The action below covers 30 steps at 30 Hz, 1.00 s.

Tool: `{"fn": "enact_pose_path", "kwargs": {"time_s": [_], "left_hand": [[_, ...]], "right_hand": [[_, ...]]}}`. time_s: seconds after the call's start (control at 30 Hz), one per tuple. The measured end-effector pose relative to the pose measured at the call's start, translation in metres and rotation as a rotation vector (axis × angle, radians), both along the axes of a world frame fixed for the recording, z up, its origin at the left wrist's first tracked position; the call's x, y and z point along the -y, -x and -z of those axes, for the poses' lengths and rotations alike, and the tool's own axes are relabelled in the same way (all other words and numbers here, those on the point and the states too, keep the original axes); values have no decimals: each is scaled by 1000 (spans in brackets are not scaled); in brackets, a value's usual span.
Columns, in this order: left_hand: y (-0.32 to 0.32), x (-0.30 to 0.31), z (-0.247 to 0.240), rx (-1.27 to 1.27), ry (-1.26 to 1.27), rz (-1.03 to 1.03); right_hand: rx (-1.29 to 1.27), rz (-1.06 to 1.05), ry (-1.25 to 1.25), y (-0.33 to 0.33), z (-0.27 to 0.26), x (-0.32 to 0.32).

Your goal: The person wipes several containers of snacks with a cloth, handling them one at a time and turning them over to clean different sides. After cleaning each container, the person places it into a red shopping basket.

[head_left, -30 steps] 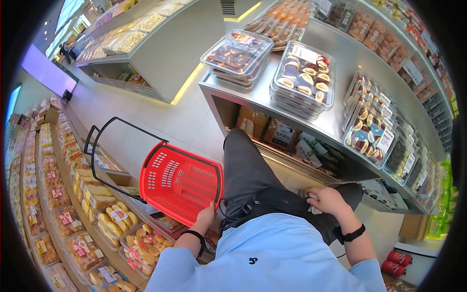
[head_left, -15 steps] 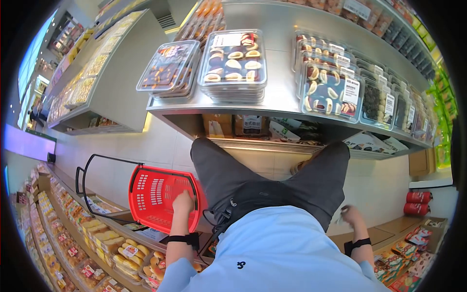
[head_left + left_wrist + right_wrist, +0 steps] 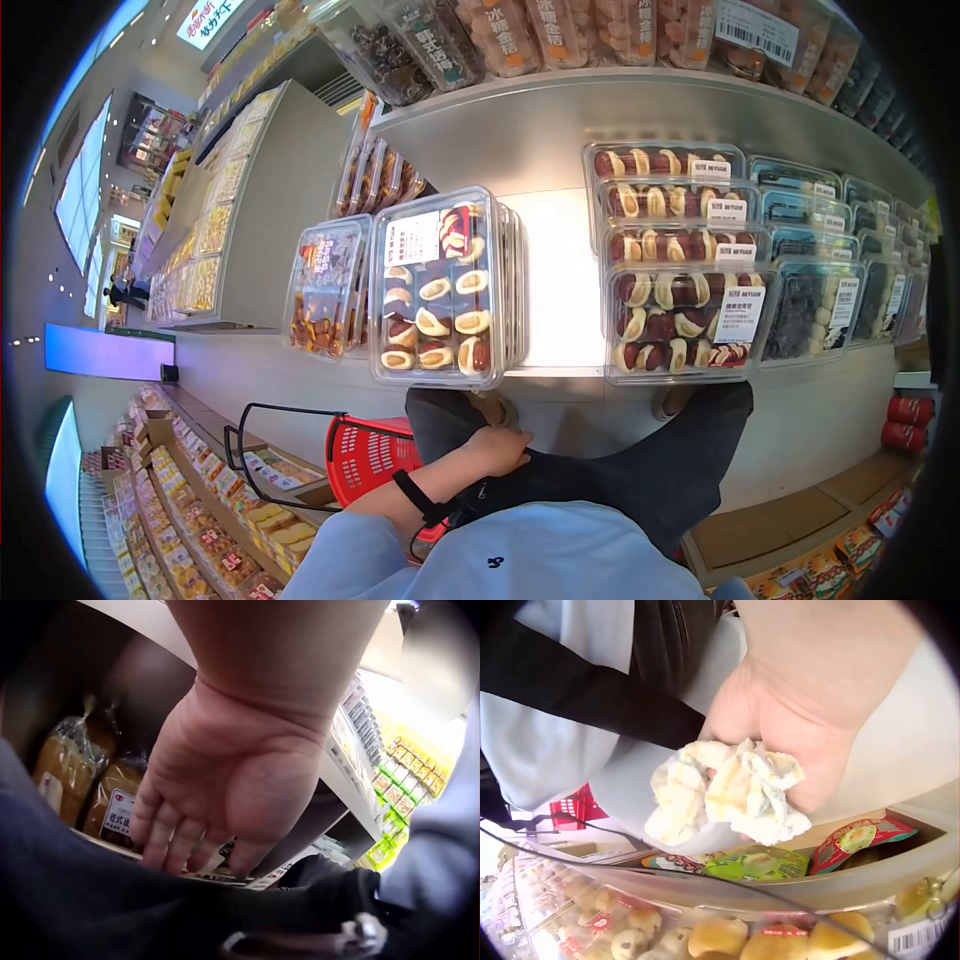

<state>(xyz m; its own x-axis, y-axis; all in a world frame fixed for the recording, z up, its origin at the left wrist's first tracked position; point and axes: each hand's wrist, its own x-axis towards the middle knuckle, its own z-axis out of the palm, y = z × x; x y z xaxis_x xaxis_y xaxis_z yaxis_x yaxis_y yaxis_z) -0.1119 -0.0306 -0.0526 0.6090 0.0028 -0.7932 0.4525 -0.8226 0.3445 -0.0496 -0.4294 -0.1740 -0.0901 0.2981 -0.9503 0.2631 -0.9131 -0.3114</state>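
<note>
The left hand is over the person's lap in the head view, beside a red basket and holding nothing. In the left wrist view the palm of the left hand shows, its fingers extended loosely near the dark trousers. Outside the head view, the right hand grips a crumpled, pale patterned cloth, seen in the right wrist view. In front of the person, a stack of clear boxes with filled dates stands near the metal shelf's edge.
More date boxes stand to the right on the shelf. Bagged bread lies in the compartment below. Packaged buns and colourful packets show near the right hand. The basket's black handle sticks out left.
The left hand has moved from the basket to over the lap. The right hand has left the head view. The shelf's boxes appear nearer and larger.
</note>
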Motion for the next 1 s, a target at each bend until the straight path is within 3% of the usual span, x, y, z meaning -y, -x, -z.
{"fn": "enact_pose_path", "kwargs": {"time_s": [0.17,0.27,0.43,0.57,0.6,0.63,0.7,0.8,0.87,0.9,0.97,1.0], "left_hand": [[-13,-31,-43,10,69,-84],[-11,-55,-28,77,68,-90],[21,-86,-2,363,242,-335],[52,-80,-106,819,132,-337],[61,-72,-127,953,99,-328],[60,-66,-146,1244,36,-293],[54,-60,-164,1537,-172,-205],[22,-57,-172,1654,-548,-137],[14,-54,-159,1585,-615,-174],[9,-57,-156,1551,-644,-183],[7,-61,-160,1512,-648,-214],[7,-64,-162,1511,-631,-238]], "right_hand": [[5,41,10,-2,-8,-26],[59,59,6,4,3,-34],[198,125,26,0,11,-10],[482,274,63,-74,-17,43],[577,327,66,-96,-41,55],[668,288,56,-126,-64,63],[722,399,-153,-176,-143,43],[803,508,-610,-212,-283,-50],[886,431,-1022,-224,-338,-113],[962,382,-1105,-214,-369,-148],[1097,288,-1225,-199,-397,-209],[1037,323,-1415,-189,-398,-244]]}}
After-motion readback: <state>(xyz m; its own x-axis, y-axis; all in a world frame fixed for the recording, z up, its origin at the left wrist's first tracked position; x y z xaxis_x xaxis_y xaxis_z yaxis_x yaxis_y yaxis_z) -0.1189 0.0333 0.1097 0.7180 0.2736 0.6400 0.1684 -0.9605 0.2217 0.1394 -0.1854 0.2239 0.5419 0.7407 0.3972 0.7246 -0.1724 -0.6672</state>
